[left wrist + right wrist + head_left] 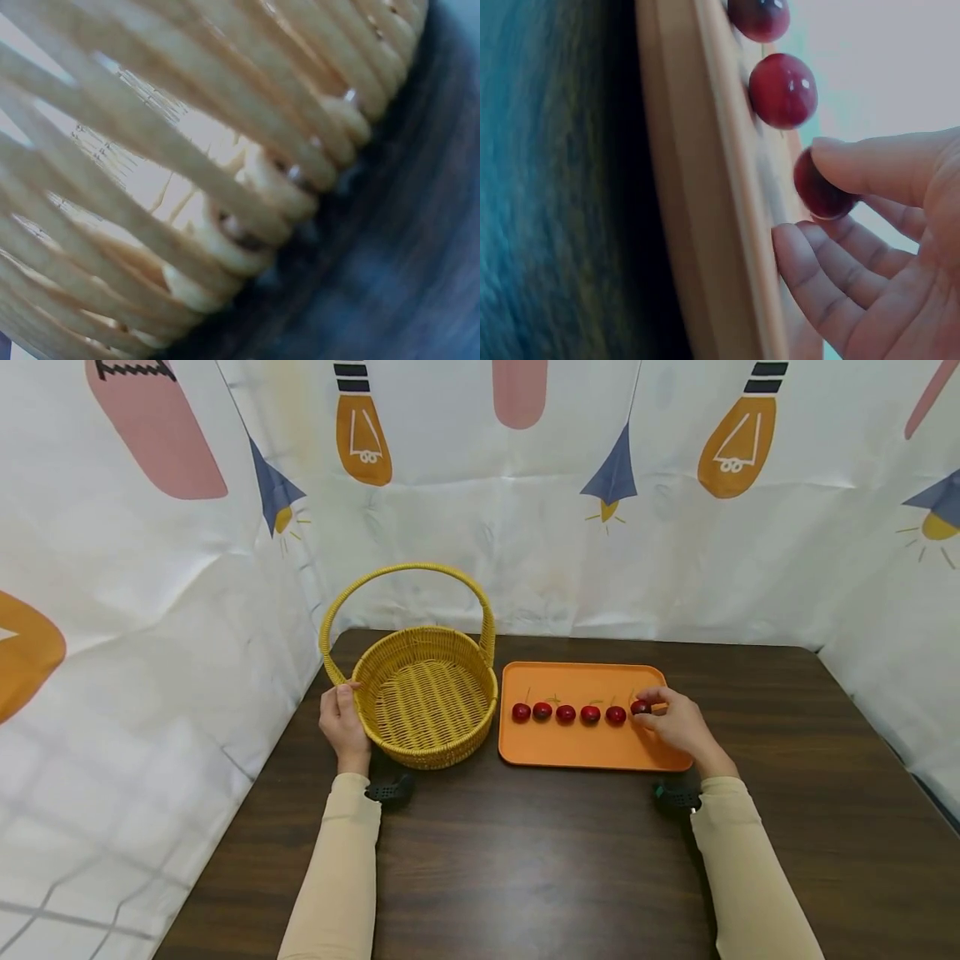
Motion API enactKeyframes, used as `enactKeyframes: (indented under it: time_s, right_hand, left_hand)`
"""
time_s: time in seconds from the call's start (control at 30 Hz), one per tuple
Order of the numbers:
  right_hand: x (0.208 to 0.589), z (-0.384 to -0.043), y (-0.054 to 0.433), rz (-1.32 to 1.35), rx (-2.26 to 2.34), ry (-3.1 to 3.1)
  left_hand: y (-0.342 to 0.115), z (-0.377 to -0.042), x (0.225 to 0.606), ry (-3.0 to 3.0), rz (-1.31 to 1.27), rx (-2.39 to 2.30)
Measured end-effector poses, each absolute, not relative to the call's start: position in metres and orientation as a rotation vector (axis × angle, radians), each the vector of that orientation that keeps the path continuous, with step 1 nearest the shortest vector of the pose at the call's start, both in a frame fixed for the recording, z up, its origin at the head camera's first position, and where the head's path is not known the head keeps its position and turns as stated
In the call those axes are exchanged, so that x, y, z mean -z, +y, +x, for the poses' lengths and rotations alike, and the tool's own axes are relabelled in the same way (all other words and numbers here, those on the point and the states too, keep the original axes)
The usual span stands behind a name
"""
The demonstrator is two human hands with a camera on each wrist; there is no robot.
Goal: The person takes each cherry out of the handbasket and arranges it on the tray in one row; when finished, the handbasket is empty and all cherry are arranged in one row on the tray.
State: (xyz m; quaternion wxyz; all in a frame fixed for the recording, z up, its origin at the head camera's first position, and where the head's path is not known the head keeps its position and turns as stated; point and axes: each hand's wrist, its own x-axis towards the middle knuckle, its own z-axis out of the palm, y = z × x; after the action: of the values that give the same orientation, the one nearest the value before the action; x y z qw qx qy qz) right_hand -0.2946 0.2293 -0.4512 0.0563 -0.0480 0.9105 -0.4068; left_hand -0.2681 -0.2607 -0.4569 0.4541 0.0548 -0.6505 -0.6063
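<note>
A round yellow wicker basket (427, 706) with a tall arched handle stands on the left of the table; bare weave shows inside it. My left hand (345, 718) holds its left rim near the foot of the handle. In the left wrist view, the woven basket wall (225, 165) fills most of the picture and the hand is out of sight. On an orange tray (577, 747), several dark red cherries (566, 715) with stems lie in a row. At the row's right end, my right hand (675, 722) pinches a cherry (821, 184) between thumb and fingers.
The dark brown wooden table (510, 868) stretches in front of the basket and tray and off to the right. A white patterned cloth (525, 543) hangs behind the table and along its sides. The tray stands close to the basket's right side.
</note>
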Motion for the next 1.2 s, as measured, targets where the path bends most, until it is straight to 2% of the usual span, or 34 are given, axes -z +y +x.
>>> enactKeyframes:
  time_s: [0.57,1.2]
  right_hand:
    - [0.448,-0.289,0.227,-0.141,1.061,2.824]
    - [0.447,-0.279,0.231,-0.12,1.093,2.816]
  left_hand:
    - [-0.262,-0.266,0.453,-1.611,0.145,1.506]
    - [-0.262,-0.265,0.454,-1.607,0.136,1.541]
